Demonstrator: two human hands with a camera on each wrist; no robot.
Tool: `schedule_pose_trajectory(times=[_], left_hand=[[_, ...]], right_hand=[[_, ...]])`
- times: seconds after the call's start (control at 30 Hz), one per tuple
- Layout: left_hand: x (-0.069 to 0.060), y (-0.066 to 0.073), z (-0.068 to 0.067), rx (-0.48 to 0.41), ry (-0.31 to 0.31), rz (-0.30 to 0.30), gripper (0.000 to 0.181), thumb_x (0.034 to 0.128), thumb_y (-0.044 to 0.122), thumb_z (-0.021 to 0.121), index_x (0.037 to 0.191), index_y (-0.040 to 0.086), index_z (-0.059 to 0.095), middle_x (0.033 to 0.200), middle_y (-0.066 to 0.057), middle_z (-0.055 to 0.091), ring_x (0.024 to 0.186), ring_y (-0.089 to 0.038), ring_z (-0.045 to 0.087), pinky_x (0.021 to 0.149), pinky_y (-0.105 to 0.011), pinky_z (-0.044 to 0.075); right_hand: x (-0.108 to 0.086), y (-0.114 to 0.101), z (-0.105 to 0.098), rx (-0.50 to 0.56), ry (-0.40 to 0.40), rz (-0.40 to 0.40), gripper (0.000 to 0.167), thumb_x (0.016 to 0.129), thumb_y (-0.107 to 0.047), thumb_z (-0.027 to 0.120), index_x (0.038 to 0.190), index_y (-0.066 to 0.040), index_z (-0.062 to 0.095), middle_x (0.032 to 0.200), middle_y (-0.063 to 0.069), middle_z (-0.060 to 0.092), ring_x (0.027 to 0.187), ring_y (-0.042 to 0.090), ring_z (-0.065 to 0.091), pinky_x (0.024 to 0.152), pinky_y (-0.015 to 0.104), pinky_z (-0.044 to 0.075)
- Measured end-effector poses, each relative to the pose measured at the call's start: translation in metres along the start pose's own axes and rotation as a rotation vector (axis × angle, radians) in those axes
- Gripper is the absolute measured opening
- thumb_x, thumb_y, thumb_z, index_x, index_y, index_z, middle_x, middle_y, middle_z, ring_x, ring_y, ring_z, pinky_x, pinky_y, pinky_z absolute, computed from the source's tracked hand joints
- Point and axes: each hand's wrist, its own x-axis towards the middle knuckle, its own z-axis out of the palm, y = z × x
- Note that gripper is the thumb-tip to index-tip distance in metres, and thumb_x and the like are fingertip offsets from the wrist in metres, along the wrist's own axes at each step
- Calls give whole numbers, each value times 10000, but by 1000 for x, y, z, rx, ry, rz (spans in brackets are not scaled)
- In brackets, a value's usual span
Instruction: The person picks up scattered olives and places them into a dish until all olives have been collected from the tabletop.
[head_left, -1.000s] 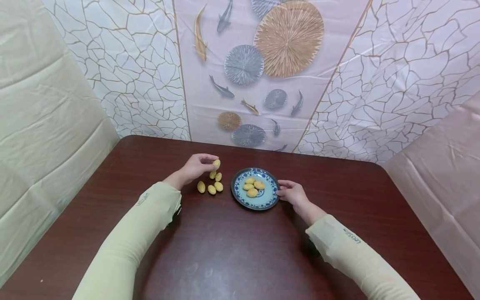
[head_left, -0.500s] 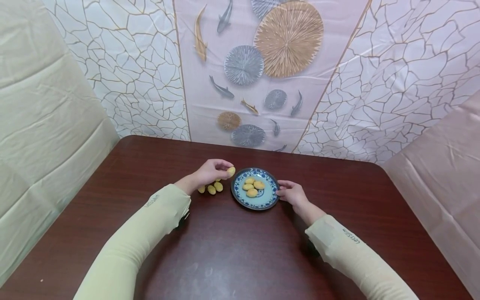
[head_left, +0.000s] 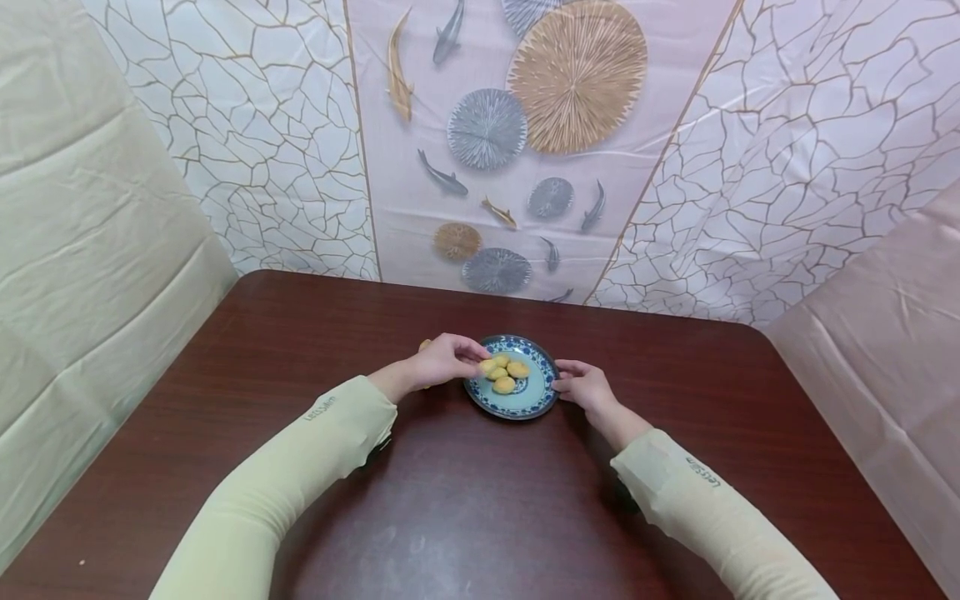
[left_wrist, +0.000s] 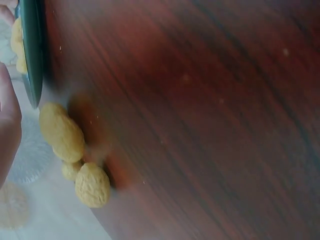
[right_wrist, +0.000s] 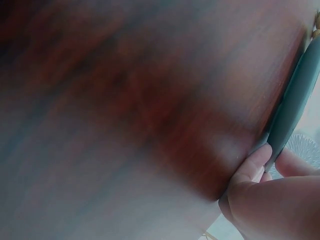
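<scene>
Dark red-brown wood makes one table, bearing one blue-patterned plate. Two hands reach in, fingers drawn to a pinch: the right hand on the plate's right rim, the left hand on one yellow piece above its left side. Four plated pieces lie there; at least four table pieces lie outside it.

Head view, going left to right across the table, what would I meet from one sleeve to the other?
Left sleeve, left hand, blue floral-rimmed plate, right hand, right sleeve.
</scene>
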Motion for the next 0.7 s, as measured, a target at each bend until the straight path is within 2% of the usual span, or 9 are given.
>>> schedule_pose_trajectory(times=[0.27,0.5,0.63,0.7], left_hand=[[-1,0,10,75,-114,63,272,820,-2,651,1089,-39,657,1100,-162,675,934,-131,641,824,-227,516],[4,0,16,195,-165,113,221,809,25,678,1026,-11,682,1065,-129,685,887,-108,645,785,-189,515],[5,2,18,252,-187,153,197,798,26,691,992,-10,689,1027,-119,696,856,-94,647,764,-168,507],[5,2,19,265,-193,170,184,795,22,697,974,-18,689,1005,-123,700,840,-95,647,757,-166,507]], right_hand=[[1,1,0,6,-5,-7,459,894,-4,566,1343,-1,470,1254,202,530,858,76,563,749,216,510],[0,0,0,16,-6,-8,463,890,10,563,1342,9,467,1231,197,538,815,49,557,711,190,502],[1,1,0,19,-6,-3,461,888,8,568,1339,4,473,1228,197,542,862,86,568,769,230,513],[2,2,-1,33,-13,-18,449,869,-4,601,1309,-20,513,1165,160,579,870,96,579,781,245,518]])
